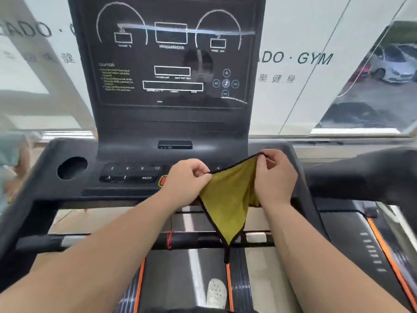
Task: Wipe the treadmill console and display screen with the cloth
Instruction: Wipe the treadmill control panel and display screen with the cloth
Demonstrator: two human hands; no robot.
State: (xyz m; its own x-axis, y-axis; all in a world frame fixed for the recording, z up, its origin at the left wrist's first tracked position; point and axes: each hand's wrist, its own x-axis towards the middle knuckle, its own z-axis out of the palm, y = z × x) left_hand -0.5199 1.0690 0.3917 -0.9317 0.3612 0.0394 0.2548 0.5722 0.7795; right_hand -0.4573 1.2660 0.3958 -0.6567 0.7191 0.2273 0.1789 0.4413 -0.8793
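Holding the cloth (228, 195) by its black-trimmed top edge, both hands sit in front of the console (135, 172), below the screen (171, 57).

Left hand (185, 181): fingers clenched on the left end of the cloth's top edge, knuckles up, over the middle of the button panel. A small orange-rimmed part (163, 180) shows just left of this hand.

Right hand (274, 175): thumb and forefinger pinch the right end of the same edge, slightly higher than the left hand, near the right side of the console.

Cloth: yellow with a dark border. The top edge runs between the two hands with a slight sag. The rest hangs down to a point in front of the crossbar (126, 241), with a dark strip trailing below the point. The cloth touches neither the screen nor the buttons, as far as can be seen.

Screen: dark, upright, tilted back, with white outlines of boxes, arcs and round symbols. A pale streak of reflected light crosses its upper part.

Console: black, with a round cup hole (72, 167) at the left and numbered keys (134, 168) marked 3, 6, 9, 12 above a "PROG" key.

Belt (180, 279): dark with orange side stripes. A pale shoe (216, 293) stands on it.
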